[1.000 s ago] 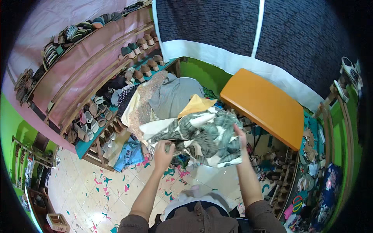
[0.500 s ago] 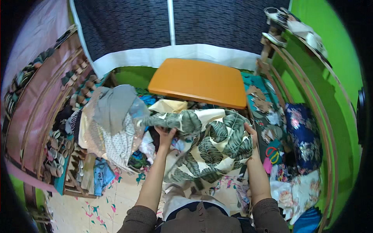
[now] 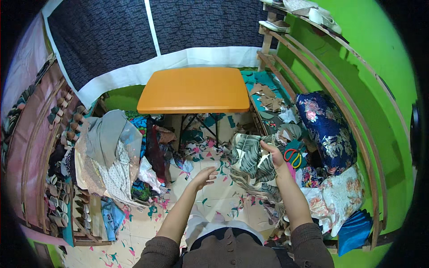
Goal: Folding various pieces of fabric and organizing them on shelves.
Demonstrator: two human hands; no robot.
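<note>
My right hand [image 3: 274,155] grips a bunched piece of cream fabric with a grey-green leaf print [image 3: 252,158], which hangs in folds to the left of the hand. Its lower end drops toward the scrap-strewn floor. My left hand [image 3: 204,178] hovers over the floor with fingers stretched out and nothing in it. Just right of my right hand lie scissors [image 3: 293,158] with red and yellow handles, on a heap of cloth.
An orange folding table [image 3: 194,91] stands ahead, with cloth scraps underneath. At left, draped grey and dotted cloths [image 3: 107,138] lie beside racks of shoe forms [image 3: 62,111]. A navy floral bundle [image 3: 326,131], pale floral cloth [image 3: 342,194] and wooden rails [image 3: 339,85] line the right.
The leaf-print fabric, earlier spread between both hands, is now bunched at the right in my right hand alone. My left hand has let go. The view has swung to the right.
</note>
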